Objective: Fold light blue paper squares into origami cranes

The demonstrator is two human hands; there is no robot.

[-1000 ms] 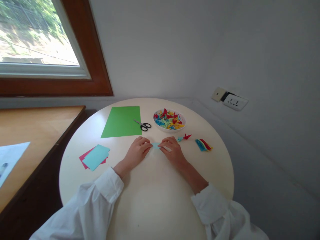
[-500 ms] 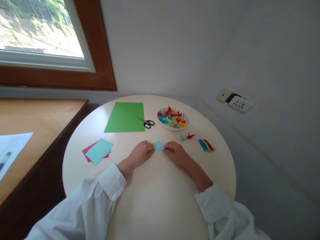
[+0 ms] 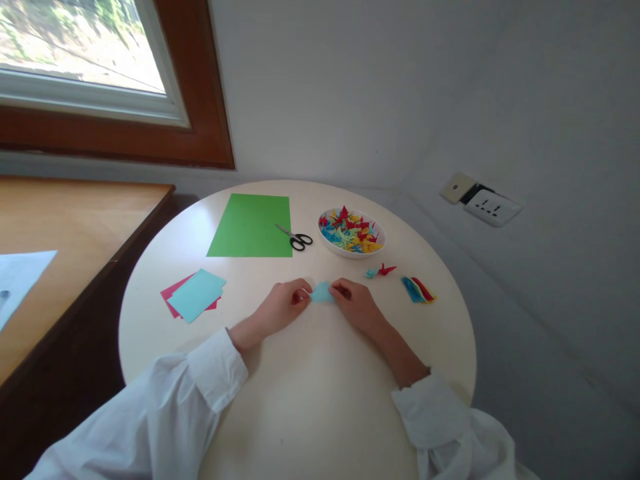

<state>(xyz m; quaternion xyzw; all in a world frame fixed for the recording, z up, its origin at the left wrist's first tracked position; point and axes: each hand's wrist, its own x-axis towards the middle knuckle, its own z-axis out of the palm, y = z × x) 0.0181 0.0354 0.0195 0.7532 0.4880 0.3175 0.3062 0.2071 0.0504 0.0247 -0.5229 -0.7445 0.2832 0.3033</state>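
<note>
Pinching from either side, the left hand (image 3: pixel 285 308) and the right hand (image 3: pixel 356 307) each close thumb and fingers on one end of a single small light-blue paper piece (image 3: pixel 321 292). It sits low on the round desk (image 3: pixel 310 400), near the middle, just ahead of the person. It looks feather-light, thin and limp, apt to crease or tear under a hard pull and to slide on the smooth top, so its edges and corners seem the soundest hold. Farther back lie one green sheet (image 3: pixel 251 225), one pair of scissors (image 3: pixel 296 238) with its blades over that sheet's right edge, and one white bowl (image 3: pixel 350 253) heaped with folded figures too many to count. At the right, one loose teal figure (image 3: pixel 371 273) and one red figure (image 3: pixel 387 269) lie near a small bunch of coloured papers (image 3: pixel 419 290). At the left, one pale-blue sheet (image 3: pixel 196 294) overlaps one pink sheet (image 3: pixel 167 293).
</note>
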